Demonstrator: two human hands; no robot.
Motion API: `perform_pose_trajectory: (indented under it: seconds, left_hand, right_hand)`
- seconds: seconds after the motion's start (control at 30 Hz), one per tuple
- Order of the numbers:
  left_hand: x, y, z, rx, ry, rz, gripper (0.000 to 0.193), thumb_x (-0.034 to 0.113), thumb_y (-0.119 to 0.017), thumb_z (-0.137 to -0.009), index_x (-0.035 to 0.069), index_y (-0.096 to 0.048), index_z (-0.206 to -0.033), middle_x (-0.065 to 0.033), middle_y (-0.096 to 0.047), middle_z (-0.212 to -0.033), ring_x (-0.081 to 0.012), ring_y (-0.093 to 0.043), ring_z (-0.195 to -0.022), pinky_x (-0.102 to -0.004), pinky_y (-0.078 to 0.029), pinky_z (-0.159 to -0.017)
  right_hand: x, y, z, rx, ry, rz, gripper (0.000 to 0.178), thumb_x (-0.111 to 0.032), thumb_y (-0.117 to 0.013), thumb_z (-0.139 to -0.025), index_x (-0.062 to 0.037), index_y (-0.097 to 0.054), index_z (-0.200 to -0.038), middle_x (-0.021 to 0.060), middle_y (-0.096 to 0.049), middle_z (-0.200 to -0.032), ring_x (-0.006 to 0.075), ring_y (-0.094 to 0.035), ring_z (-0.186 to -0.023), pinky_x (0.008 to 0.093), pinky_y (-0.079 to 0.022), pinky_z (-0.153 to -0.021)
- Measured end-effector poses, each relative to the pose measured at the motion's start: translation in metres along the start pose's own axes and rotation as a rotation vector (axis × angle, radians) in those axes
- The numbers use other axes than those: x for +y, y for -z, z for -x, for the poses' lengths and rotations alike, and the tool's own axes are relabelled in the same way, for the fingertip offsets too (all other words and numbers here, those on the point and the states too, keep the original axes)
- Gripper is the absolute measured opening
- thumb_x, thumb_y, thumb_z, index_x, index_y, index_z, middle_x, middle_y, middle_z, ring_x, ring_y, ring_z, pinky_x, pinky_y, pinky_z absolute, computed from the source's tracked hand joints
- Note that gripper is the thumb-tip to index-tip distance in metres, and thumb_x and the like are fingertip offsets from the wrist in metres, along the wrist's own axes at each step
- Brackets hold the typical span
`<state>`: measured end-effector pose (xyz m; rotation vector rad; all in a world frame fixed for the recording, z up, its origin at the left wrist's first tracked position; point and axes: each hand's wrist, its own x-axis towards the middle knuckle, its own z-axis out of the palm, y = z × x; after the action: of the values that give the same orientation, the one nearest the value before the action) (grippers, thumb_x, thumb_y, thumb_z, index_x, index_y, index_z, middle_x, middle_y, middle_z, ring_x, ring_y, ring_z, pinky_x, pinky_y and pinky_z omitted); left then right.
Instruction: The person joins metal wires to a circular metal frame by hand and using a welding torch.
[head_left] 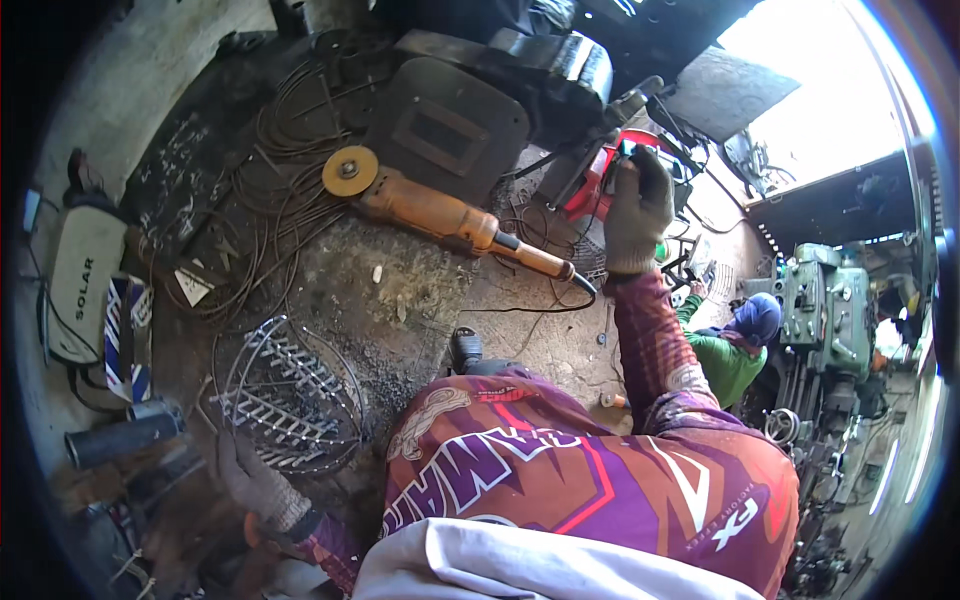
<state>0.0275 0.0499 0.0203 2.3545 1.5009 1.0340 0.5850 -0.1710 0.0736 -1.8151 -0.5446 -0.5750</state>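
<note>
At lower left, my left hand (258,485), in a grey knit glove, is at the near edge of a round wire frame (290,400). Its fingers are closed at the rim, partly in shadow. Rows of short metal rods cross the frame in a zigzag. My right hand (640,215), gloved too, is raised on the right with its fingers curled. What it holds, if anything, I cannot make out; a red machine (597,180) shows behind it. An orange angle grinder (430,212) with a yellowish disc lies on the dark workbench beyond the frame.
Loops of thin metal rod (270,225) and a dark rectangular plate with a window (445,130) lie near the grinder. A bench vise (560,70) stands at the back. A dark cylinder (125,435) lies at left. To the right, a person in green (735,345) crouches near a green lathe (825,310).
</note>
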Motion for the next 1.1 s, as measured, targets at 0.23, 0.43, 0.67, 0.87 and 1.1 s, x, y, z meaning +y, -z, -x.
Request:
perform_pose_trajectory:
  seconds: [0.23, 0.43, 0.67, 0.87, 1.1]
  left_hand:
    - [-0.004, -0.002, -0.006, -0.043, 0.108, 0.004, 0.031, 0.010, -0.064, -0.102, -0.009, -0.069, -0.125, -0.0240, -0.068, -0.129, -0.0347, -0.064, -0.120, -0.0429, -0.049, -0.106]
    - [-0.003, -0.003, -0.008, 0.021, 0.044, -0.017, 0.033, 0.012, -0.068, -0.099, -0.008, -0.070, -0.125, -0.0234, -0.067, -0.134, -0.0340, -0.062, -0.122, -0.0419, -0.046, -0.109]
    - [0.010, -0.002, -0.011, -0.004, 0.016, 0.056, 0.036, 0.012, -0.063, -0.100, -0.003, -0.069, -0.132, -0.0216, -0.067, -0.137, -0.0318, -0.060, -0.126, -0.0407, -0.042, -0.113]
    - [0.023, -0.008, -0.008, 0.065, 0.343, 0.262, 0.035, 0.013, -0.070, -0.097, -0.003, -0.071, -0.128, -0.0151, -0.064, -0.143, -0.0270, -0.059, -0.131, -0.0378, -0.045, -0.112]
    - [0.018, 0.001, 0.003, 0.155, 0.166, 0.061, 0.027, 0.008, -0.077, -0.093, 0.003, -0.076, -0.119, -0.0134, -0.073, -0.119, -0.0261, -0.067, -0.113, -0.0367, -0.051, -0.102]
  right_hand:
    - [0.150, -0.005, -0.050, -0.137, -0.635, -0.413, 0.041, -0.040, -0.059, -0.108, -0.0036, -0.068, -0.126, 0.0041, -0.070, -0.099, 0.0138, -0.066, -0.088, 0.0302, -0.054, -0.078]
    - [0.183, -0.041, -0.058, -0.497, -0.827, -1.327, 0.038, -0.046, -0.061, -0.106, -0.0091, -0.068, -0.109, 0.0058, -0.071, -0.107, 0.0214, -0.067, -0.103, 0.0379, -0.053, -0.100]
    - [0.209, -0.073, -0.054, -0.322, -0.777, -1.206, 0.027, -0.038, -0.065, -0.101, -0.0120, -0.068, -0.106, 0.0035, -0.068, -0.103, 0.0210, -0.064, -0.099, 0.0342, -0.050, -0.097]
    - [0.299, -0.105, -0.081, -0.510, 0.420, 0.220, 0.036, -0.011, -0.069, -0.086, -0.0023, -0.069, -0.120, 0.0163, -0.069, -0.119, 0.0345, -0.064, -0.115, 0.0433, -0.048, -0.109]
    - [0.289, -0.091, -0.084, -0.587, -1.004, -1.324, 0.045, -0.016, -0.071, -0.086, -0.0022, -0.066, -0.128, 0.0175, -0.067, -0.126, 0.0354, -0.061, -0.123, 0.0492, -0.043, -0.115]
